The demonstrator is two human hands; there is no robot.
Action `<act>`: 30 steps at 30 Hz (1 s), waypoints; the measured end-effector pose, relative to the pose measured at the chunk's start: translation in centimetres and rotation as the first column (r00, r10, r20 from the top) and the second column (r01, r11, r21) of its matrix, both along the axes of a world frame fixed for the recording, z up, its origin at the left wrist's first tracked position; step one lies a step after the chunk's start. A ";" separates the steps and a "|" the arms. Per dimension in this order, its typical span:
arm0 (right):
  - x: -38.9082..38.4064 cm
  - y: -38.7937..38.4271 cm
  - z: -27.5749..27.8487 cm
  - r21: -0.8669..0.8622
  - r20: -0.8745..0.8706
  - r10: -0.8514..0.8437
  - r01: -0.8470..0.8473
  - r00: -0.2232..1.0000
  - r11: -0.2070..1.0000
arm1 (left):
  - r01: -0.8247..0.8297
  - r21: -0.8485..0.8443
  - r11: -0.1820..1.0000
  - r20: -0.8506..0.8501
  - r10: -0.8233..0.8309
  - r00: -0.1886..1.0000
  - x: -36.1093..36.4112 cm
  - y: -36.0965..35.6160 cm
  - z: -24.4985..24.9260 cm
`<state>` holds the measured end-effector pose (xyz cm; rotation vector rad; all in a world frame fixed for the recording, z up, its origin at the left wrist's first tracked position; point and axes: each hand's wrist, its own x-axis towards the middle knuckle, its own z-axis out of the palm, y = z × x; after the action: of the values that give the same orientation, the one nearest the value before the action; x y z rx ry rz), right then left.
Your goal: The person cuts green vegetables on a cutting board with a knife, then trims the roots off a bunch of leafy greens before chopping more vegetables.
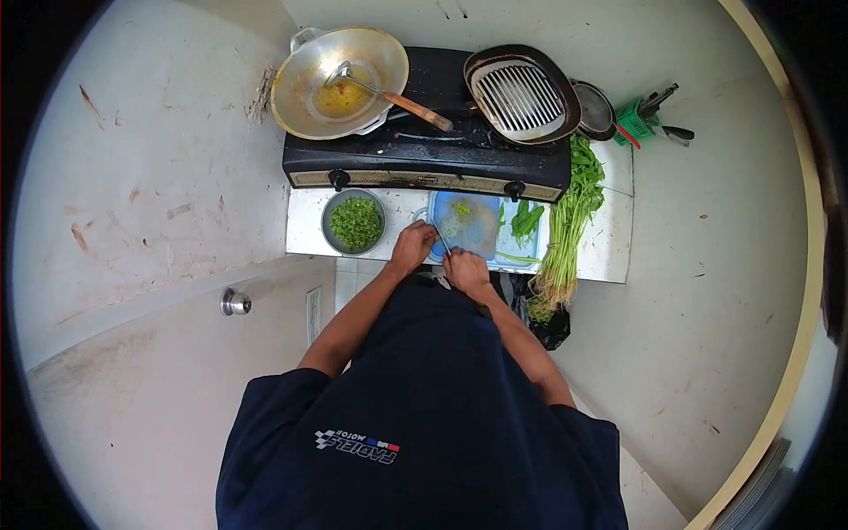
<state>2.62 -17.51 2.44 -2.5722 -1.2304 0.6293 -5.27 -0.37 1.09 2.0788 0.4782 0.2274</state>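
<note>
My right hand (468,269) is closed on the handle of a knife (444,244) at the near edge of a blue cutting board (481,238). The thin blade points away and to the left. My left hand (413,246) is beside the blade at the board's left edge, fingers curled together; what they pinch, if anything, is hidden. Chopped green bits (462,210) lie on the board. Loose green leaves (527,221) and a stalk (517,259) lie on its right side. Left of my hands stands a grey bowl (328,231) heaped with chopped greens (356,223).
Behind the board is a black gas stove (415,163) bearing a wok (287,97) with a ladle (397,99) and a grill pan (521,97). A rooted bunch of greens (570,212) overhangs the counter. A green basket (634,122) holds utensils; a black bag (554,331) sits below.
</note>
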 end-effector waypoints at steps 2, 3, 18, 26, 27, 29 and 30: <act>0.2 0.2 -0.2 0.033 0.011 0.028 -0.029 1.000 0.999 | -0.011 -0.016 1.000 0.006 0.011 1.000 0.0 0.0 0.0; 0.3 0.3 -0.2 0.049 0.016 0.042 -0.042 0.999 0.998 | -0.016 -0.024 1.000 0.009 0.016 1.000 0.0 -0.1 0.0; 2.8 -3.3 -1.5 0.105 0.083 0.205 -0.213 0.975 0.971 | -0.093 -0.012 0.996 -0.038 0.093 0.995 0.0 -1.2 -0.3; 5.4 -3.9 0.2 -0.037 -0.021 0.116 -0.116 0.993 0.993 | -0.050 0.128 0.991 -0.074 0.060 0.995 0.5 -2.1 0.7; 5.9 -3.8 0.2 -0.032 -0.023 0.101 -0.102 0.995 0.994 | -0.054 0.153 0.987 -0.031 0.059 0.998 0.6 -2.2 0.6; 6.8 -3.6 0.2 -0.019 -0.020 0.090 -0.091 0.996 0.996 | -0.042 0.225 0.973 -0.004 0.044 0.999 0.8 -2.5 0.3; 7.1 -3.5 0.2 -0.013 -0.015 0.084 -0.084 0.996 0.996 | -0.036 0.262 0.965 0.012 0.034 0.999 1.0 -2.6 0.3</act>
<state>9.77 -21.01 2.66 -2.5330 -1.3402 0.6742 -4.25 -2.98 1.38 2.3273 0.5026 0.3350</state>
